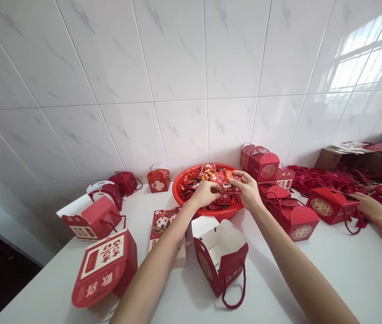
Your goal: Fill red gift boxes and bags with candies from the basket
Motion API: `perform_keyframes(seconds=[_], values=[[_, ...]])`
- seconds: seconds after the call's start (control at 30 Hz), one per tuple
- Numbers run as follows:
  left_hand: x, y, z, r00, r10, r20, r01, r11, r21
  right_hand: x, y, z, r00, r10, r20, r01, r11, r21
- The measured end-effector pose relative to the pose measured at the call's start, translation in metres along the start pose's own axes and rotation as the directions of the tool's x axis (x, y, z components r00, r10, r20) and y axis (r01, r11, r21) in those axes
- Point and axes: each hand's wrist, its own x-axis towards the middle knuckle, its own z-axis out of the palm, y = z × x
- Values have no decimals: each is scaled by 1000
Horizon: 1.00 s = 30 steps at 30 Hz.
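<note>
A red plastic basket [179, 198] full of red wrapped candies [191, 177] stands near the wall. Over its right half, my right hand [249, 191] pinches a small red candy packet [228, 175] between thumb and fingers. Close beside it, my left hand [206, 194] has its fingers curled together at a pinkish-red candy packet [217, 177], partly hidden by the fingers. Between my forearms sits an open red gift box [223, 270] with a white inside and a rope handle. Its flaps stand up, and part of its inside is shaded.
Red gift boxes stand left [106, 265] and right [301, 220]. A flat patterned box [165, 222] lies partly under my left forearm. At right, another person's hand [368, 207] touches a red box [333, 204], near dark red ribbons [319, 177] and a cardboard carton [328, 159].
</note>
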Motion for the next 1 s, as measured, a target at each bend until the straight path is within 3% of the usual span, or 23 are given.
perform_keyframes(seconds=[0.1,0.2,0.33,0.4,0.47,0.53,0.6,0.67,0.73,1.0], values=[[0,-5,-2,984,27,-174,-50,990,-129,-1,-4,0,1000,26,17,-26,999,26],[-1,-9,-3,977,3,-215,-47,978,-201,-2,-7,-1,998,47,27,-49,998,38],[-3,-7,-5,944,-35,-328,28,999,-25,-2,-7,-2,998,54,13,-54,997,47],[-4,-3,-5,916,18,-400,33,992,119,-1,-6,-2,999,52,-4,-52,997,56],[-4,1,-3,951,98,-293,-35,976,214,-1,-5,-2,999,49,-19,-48,997,64],[-2,4,1,992,122,22,-124,970,210,0,-4,-1,999,43,-27,-41,997,70],[1,3,4,933,92,347,-154,975,157,-1,-4,0,999,38,-30,-36,997,74],[5,0,7,863,70,500,-154,980,128,-1,-4,0,999,37,-32,-34,997,74],[8,-4,8,849,60,525,-147,981,125,-1,-4,0,999,34,-36,-32,997,72],[6,-7,9,896,-22,443,-47,988,144,2,-2,-1,998,28,-50,-24,997,76]])
